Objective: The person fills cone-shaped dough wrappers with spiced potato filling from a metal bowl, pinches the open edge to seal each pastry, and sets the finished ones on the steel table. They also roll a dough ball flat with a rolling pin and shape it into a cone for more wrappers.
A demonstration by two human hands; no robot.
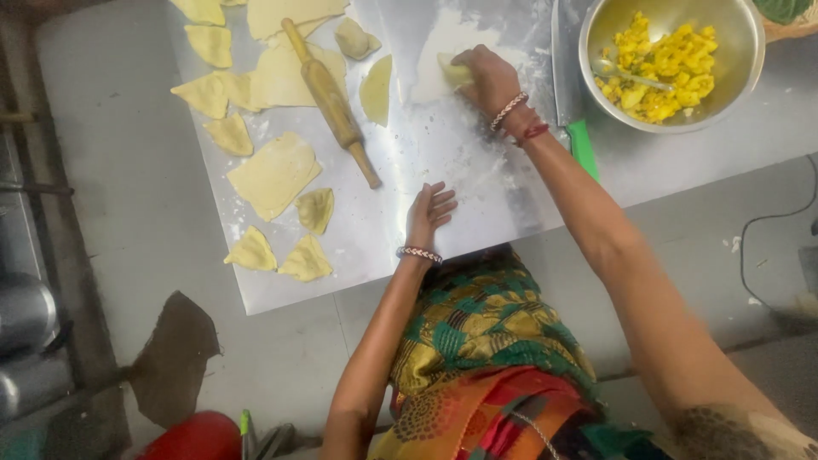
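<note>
My right hand [487, 75] reaches to the far side of a floured metal sheet [443, 162] and pinches a small piece of yellow dough [453, 71]. My left hand [429, 213] rests flat and empty on the near part of the sheet, fingers apart. A wooden rolling pin [331, 100] lies diagonally on the sheet, to the left of both hands. Flat dough sheets [274, 174] and several folded, filled dough triangles [305, 260] lie on the sheet's left half. A half-round dough piece [376, 89] lies beside the rolling pin.
A steel bowl [745, 77] of yellow potato filling with a spoon in it stands at the far right. A knife with a green handle [582, 146] lies beside my right wrist. Metal pots [25, 315] stand at the left, a red object [194, 437] at the bottom.
</note>
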